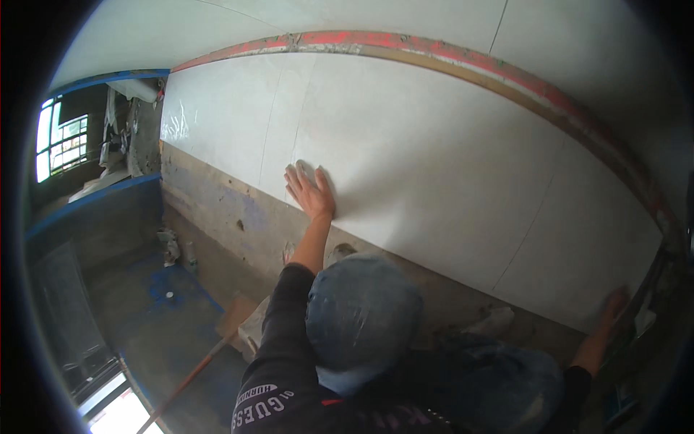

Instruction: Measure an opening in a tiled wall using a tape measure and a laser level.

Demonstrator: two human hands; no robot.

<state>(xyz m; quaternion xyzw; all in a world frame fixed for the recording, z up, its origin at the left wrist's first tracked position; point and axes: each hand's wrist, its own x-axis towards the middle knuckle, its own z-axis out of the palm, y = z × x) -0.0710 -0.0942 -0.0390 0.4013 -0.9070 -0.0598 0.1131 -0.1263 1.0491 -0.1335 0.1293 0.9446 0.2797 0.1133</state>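
A long white wall panel stretches across the wall in front of me, with thin dark lines running down its face. My left hand lies flat on it near its lower edge, fingers spread and holding nothing. Far to the right, my right hand rests against the panel's right end. Its fingers look stretched out, though they are dim and blurred there. Along the panel's top runs a red strip, smeared with grey.
Bare grey wall shows below the panel. My bent denim knee is close beneath my hands. A long brown-red stick leans at lower left. Blue edging borders a low wall by a barred window. Debris lies in the corner.
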